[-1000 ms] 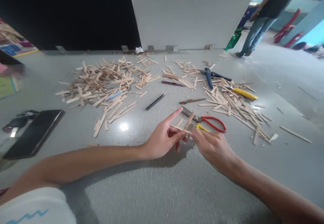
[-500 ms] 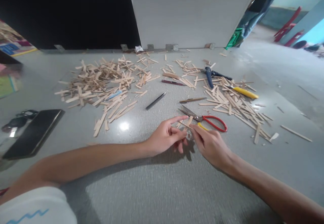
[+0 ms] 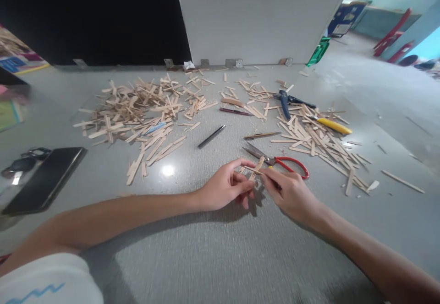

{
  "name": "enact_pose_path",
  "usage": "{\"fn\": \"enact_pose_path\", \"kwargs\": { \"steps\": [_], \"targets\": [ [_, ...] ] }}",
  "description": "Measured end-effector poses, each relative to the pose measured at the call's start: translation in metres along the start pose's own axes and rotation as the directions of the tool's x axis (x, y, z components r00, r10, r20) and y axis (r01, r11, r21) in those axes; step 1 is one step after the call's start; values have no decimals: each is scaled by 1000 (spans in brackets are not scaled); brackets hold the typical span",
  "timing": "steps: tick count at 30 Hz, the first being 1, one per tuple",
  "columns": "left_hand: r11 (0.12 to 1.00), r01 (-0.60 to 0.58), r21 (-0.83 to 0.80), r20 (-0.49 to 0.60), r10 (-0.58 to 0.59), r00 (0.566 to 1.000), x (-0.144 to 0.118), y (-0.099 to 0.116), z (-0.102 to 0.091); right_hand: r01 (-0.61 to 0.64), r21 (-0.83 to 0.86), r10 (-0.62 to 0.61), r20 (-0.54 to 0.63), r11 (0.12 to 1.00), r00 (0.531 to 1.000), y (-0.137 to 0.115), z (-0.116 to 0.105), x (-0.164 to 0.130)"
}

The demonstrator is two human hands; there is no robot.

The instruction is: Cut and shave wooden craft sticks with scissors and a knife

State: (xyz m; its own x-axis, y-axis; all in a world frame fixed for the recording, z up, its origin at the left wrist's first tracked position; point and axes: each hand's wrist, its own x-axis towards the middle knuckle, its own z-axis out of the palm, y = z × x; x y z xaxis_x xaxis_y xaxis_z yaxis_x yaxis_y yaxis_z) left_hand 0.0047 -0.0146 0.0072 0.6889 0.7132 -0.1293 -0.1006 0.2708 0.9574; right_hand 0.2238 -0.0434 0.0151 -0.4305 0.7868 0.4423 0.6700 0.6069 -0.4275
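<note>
Grey floor point(image 3: 213, 258) littered with sticks point(image 3: 137, 111); my left hand point(image 3: 225, 187) and right hand point(image 3: 288, 194) pinch crossed sticks point(image 3: 256, 169), scissors point(image 3: 278, 161) at one o'clock.

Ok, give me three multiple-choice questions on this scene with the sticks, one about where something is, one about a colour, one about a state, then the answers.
1. Where do the red-handled scissors lie?
A. just beyond the two hands
B. on the black phone
C. inside the left stick pile

2. What colour is the handle of the cutter on the right stick pile?
A. green
B. yellow
C. white

3. How are the small wooden sticks between the hands?
A. lying flat on the floor
B. pinched by fingers of both hands
C. snapped in the scissors' blades

Answers: 1 A, they lie past the left hand and right hand; 2 B, its handle is yellow; 3 B, both hands' fingertips grip them.
</note>
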Motion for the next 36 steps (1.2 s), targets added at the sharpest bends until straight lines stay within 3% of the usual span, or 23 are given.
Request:
{"fn": "enact_pose_path", "kwargs": {
  "steps": [10,18,22,24,25,28,31,36],
  "targets": [
    [989,19,150,-9,-18,1000,-1,1,-1,-21,-21,21,8,1000,1000,0,2,-1],
    [939,-51,339,-84,84,993,-4,-3,2,-25,-15,25,43,1000,999,-1,6,-3],
    [943,-44,331,-239,129,962,1,15,-2,-101,31,105,-153,994,983,-3,8,-2],
    [959,-14,284,-334,113,936,5,28,-7,-38,-40,28,-223,998,974,-1,11,0],
    [963,-9,270,-369,112,923,7,35,-10,30,-97,-49,-195,995,980,1,13,1],
    [966,0,259,-418,112,902,10,50,-15,254,-227,-250,47,940,967,5,16,6],
    [967,11,253,-434,103,895,11,57,-15,333,-258,-288,197,907,937,6,16,9],
    [973,11,229,-438,93,894,10,55,-14,384,-284,-312,267,878,912,7,14,9]
  ]
}}
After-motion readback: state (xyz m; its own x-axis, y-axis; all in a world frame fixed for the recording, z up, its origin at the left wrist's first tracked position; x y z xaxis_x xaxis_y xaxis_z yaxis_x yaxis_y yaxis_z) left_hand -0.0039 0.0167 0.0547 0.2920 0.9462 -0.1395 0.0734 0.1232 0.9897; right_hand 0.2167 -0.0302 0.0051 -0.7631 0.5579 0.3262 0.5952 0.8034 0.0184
